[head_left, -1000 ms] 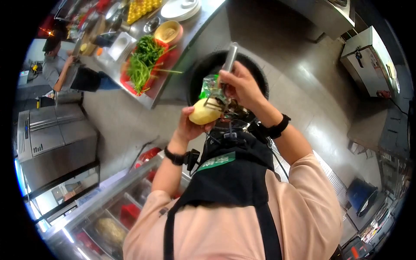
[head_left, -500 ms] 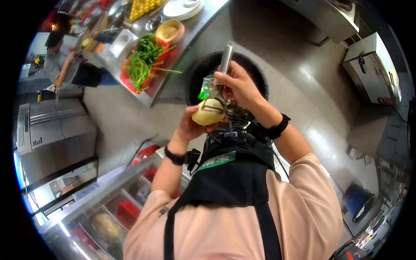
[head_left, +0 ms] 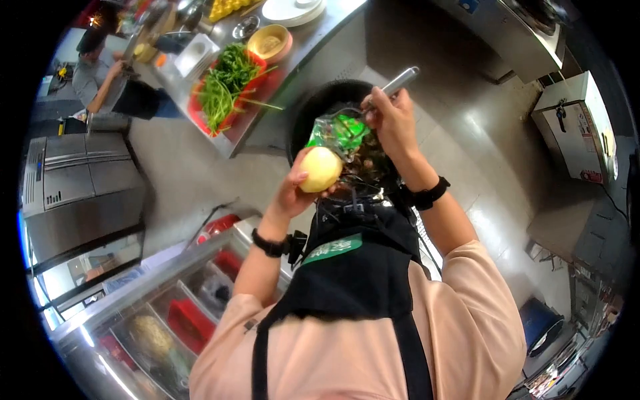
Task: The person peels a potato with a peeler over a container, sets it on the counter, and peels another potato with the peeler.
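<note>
A pale yellow, peeled potato (head_left: 321, 169) rests in my left hand (head_left: 291, 191), whose fingers curl round its side and underside. To the upper right, my right hand (head_left: 393, 123) grips the metal handle of a peeler (head_left: 401, 80); its blade end is hard to make out against the background. Peeler and potato are apart. Both hands are over a black bin (head_left: 303, 113) holding dark scraps and a clear and green plastic wrapper (head_left: 348, 130).
At upper left a steel table (head_left: 293, 70) carries a red basket of leafy greens (head_left: 227, 83), a yellow bowl (head_left: 270, 41) and white plates. Another person (head_left: 97, 80) stands beyond it. Lower left is a glass-topped case with red containers (head_left: 190, 327).
The peeler has come off the potato, and my right hand has moved up and right with it, tilting the handle rightward. My left hand has turned the potato slightly.
</note>
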`<state>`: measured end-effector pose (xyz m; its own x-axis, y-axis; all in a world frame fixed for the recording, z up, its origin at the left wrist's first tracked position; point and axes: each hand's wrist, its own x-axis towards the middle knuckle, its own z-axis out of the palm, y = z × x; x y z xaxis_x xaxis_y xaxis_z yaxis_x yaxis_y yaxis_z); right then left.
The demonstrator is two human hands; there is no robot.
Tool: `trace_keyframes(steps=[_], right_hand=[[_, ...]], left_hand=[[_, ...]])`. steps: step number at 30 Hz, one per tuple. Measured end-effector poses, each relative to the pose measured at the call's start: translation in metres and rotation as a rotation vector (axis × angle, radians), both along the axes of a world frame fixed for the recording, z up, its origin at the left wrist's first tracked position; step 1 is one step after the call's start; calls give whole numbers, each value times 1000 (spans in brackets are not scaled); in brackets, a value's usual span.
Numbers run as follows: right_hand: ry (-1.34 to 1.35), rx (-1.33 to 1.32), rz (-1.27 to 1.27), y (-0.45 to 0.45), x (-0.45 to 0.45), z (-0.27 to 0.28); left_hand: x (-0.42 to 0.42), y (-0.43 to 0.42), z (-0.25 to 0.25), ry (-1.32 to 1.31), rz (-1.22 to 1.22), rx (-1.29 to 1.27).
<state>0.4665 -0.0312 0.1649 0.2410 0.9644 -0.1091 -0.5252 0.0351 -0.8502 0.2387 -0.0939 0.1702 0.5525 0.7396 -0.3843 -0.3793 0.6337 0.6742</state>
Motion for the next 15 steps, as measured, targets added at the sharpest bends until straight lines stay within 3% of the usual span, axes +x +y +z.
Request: trace_keyframes(steps=[8, 12, 13, 14, 15], right_hand=[[253, -59, 77, -13, -20, -3], [515, 113, 258, -14, 1, -33], [491, 122, 315, -15, 1, -51], [254, -99, 230, -16, -8, -59], [-318, -155, 148, -19, -18, -77]], left_hand=[[-24, 7, -2, -41, 63, 142], [-71, 11, -6, -121, 58, 142], [-84, 12, -4, -125, 57, 150], [-97, 13, -3, -118, 32, 187], [-110, 16, -2, -114, 3, 223]])
